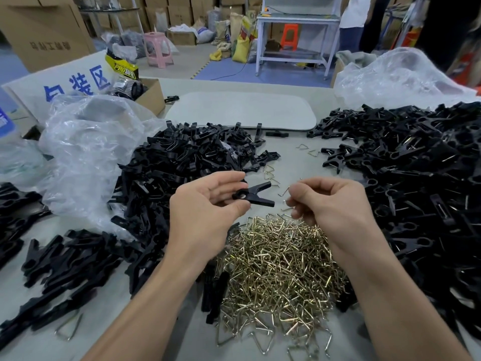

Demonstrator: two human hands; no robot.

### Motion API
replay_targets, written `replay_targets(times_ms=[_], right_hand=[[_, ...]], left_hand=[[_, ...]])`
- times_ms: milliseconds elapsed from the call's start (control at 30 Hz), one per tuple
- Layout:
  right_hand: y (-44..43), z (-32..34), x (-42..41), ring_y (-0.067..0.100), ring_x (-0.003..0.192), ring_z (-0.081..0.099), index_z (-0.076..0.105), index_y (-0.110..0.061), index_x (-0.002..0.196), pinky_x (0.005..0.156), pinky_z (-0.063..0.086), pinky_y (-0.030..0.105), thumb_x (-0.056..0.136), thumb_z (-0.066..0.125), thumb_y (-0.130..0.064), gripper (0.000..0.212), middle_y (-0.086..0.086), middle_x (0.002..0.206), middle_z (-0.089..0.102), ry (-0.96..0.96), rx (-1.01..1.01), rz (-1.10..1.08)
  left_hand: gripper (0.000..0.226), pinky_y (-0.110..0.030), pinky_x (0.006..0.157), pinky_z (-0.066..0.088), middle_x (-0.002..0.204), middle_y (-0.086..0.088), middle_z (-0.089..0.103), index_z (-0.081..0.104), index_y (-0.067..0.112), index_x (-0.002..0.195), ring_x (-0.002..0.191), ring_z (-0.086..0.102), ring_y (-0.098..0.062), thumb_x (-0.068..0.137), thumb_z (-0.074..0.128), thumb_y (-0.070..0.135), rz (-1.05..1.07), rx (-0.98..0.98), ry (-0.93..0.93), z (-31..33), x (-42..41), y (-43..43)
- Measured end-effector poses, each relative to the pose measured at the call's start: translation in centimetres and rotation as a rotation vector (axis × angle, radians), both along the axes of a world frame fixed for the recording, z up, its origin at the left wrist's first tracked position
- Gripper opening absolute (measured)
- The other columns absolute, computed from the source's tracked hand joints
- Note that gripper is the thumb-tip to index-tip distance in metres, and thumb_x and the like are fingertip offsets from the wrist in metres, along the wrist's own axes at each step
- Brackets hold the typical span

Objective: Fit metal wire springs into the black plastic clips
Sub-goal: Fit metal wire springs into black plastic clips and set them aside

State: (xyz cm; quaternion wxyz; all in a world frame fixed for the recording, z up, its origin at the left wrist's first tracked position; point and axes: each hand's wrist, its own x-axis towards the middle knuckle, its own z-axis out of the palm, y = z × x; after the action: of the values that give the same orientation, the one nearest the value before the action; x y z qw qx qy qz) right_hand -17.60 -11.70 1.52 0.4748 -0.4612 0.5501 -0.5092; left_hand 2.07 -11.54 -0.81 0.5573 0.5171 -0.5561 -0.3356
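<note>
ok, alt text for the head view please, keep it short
A person's left hand holds a black plastic clip, and the right hand pinches a wire spring beside it, above a pile of loose springs on a grey table. A left heap and a right heap of black clips flank them.

Cardboard boxes [44,29] line the far wall behind a pink stool [158,49].

L hand [208,207] bare | R hand [338,201] bare | forearms bare to frame edge
</note>
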Motion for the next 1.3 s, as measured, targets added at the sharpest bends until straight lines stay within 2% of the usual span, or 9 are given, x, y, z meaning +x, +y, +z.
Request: replay_targets(times_ms=[133, 333, 567, 633, 700, 800, 1067, 1200, 1300], right_hand=[[0.1, -0.3, 1.4, 0.013, 0.05, 0.057, 0.079, -0.011, 0.072, 0.049, 0.046, 0.018, 0.086, 0.08, -0.009, 0.014, 0.01, 0.069, 0.076, -0.06, -0.007, -0.099], [0.5, -0.5, 2.6, 0.013, 0.051, 0.061, 0.077, -0.01, 0.076, 0.048, 0.044, 0.014, 0.087, 0.08, -0.009, 0.011, 0.011, 0.069, 0.075, -0.159, -0.011, -0.132], [0.6, -0.4, 2.7, 0.015, 0.055, 0.067, 0.077, -0.015, 0.07, 0.05, 0.047, 0.017, 0.087, 0.078, -0.011, 0.017, 0.008, 0.071, 0.076, -0.205, 0.016, -0.087], [0.5, -0.3, 2.5, 0.013, 0.057, 0.068, 0.077, -0.015, 0.067, 0.052, 0.05, 0.017, 0.082, 0.08, -0.014, 0.015, 0.007, 0.071, 0.076, -0.287, 0.07, -0.016], [0.4, -0.2, 2.1, 0.011, 0.061, 0.067, 0.078, -0.015, 0.063, 0.057, 0.054, 0.019, 0.071, 0.08, -0.017, 0.009, 0.006, 0.073, 0.074, -0.455, 0.154, 0.079], [0.2, -0.4, 1.6, 0.01, 0.062, 0.066, 0.078, -0.013, 0.062, 0.061, 0.057, 0.023, 0.067, 0.078, -0.012, 0.005, 0.005, 0.072, 0.072, -0.61, 0.23, 0.129], [-0.3, -0.8, 0.8, 0.009, 0.067, 0.068, 0.079, -0.013, 0.064, 0.063, 0.056, 0.024, 0.061, 0.081, -0.017, 0.006, 0.005, 0.077, 0.074, -0.507, 0.253, 0.141], [0.0, -0.5, 0.9, 0.016, 0.083, 0.074, 0.081, -0.008, 0.075, 0.066, 0.059, 0.027, 0.059, 0.086, -0.017, 0.019, 0.012, 0.095, 0.078, -0.548, 0.233, 0.275], [0.1, -0.4, 0.8, 0.024, 0.086, 0.078, 0.082, -0.005, 0.079, 0.068, 0.062, 0.029, 0.055, 0.086, -0.019, 0.028, 0.017, 0.097, 0.079, -0.605, 0.271, 0.322]], left_hand=[[0.053, -0.013, 0.079, 0.057, 0.092, 0.014, 0.081, 0.08, 0.028, 0.101, 0.089, 0.077, -0.005, 0.068, 0.089, -0.012, -0.04, -0.008, 0.057, 0.1, -0.7, 0.4], [0.055, -0.016, 0.074, 0.06, 0.092, 0.011, 0.081, 0.08, 0.028, 0.101, 0.084, 0.078, -0.009, 0.065, 0.09, -0.013, -0.011, -0.046, 0.077, 0.2, -1.1, 0.8], [0.057, -0.008, 0.073, 0.055, 0.089, 0.022, 0.079, 0.08, 0.032, 0.101, 0.081, 0.075, 0.002, 0.065, 0.091, -0.01, 0.015, -0.073, 0.0, 0.7, -1.4, 1.3], [0.057, -0.01, 0.072, 0.056, 0.09, 0.021, 0.079, 0.08, 0.033, 0.101, 0.081, 0.076, 0.0, 0.066, 0.09, -0.011, 0.022, -0.074, 0.006, 0.8, -1.2, 1.3], [0.056, -0.011, 0.073, 0.057, 0.091, 0.018, 0.08, 0.08, 0.032, 0.101, 0.081, 0.076, -0.003, 0.067, 0.089, -0.012, 0.021, -0.081, 0.014, 0.8, -1.1, 1.3], [0.058, -0.009, 0.072, 0.056, 0.09, 0.023, 0.078, 0.078, 0.035, 0.101, 0.08, 0.075, 0.001, 0.067, 0.09, -0.011, 0.027, -0.087, -0.011, 1.0, -1.3, 1.5], [0.058, -0.008, 0.076, 0.056, 0.092, 0.026, 0.077, 0.078, 0.038, 0.102, 0.085, 0.074, 0.005, 0.067, 0.092, -0.007, 0.019, -0.073, -0.031, 0.6, -1.6, 1.6], [0.055, -0.012, 0.077, 0.057, 0.091, 0.016, 0.08, 0.079, 0.03, 0.099, 0.087, 0.077, -0.003, 0.066, 0.089, -0.013, -0.042, -0.023, 0.072, 0.4, -1.4, 1.1], [0.053, -0.02, 0.075, 0.061, 0.091, 0.005, 0.082, 0.079, 0.023, 0.097, 0.087, 0.079, -0.013, 0.065, 0.086, -0.019, -0.115, -0.005, 0.146, 0.4, -1.3, 0.8]])
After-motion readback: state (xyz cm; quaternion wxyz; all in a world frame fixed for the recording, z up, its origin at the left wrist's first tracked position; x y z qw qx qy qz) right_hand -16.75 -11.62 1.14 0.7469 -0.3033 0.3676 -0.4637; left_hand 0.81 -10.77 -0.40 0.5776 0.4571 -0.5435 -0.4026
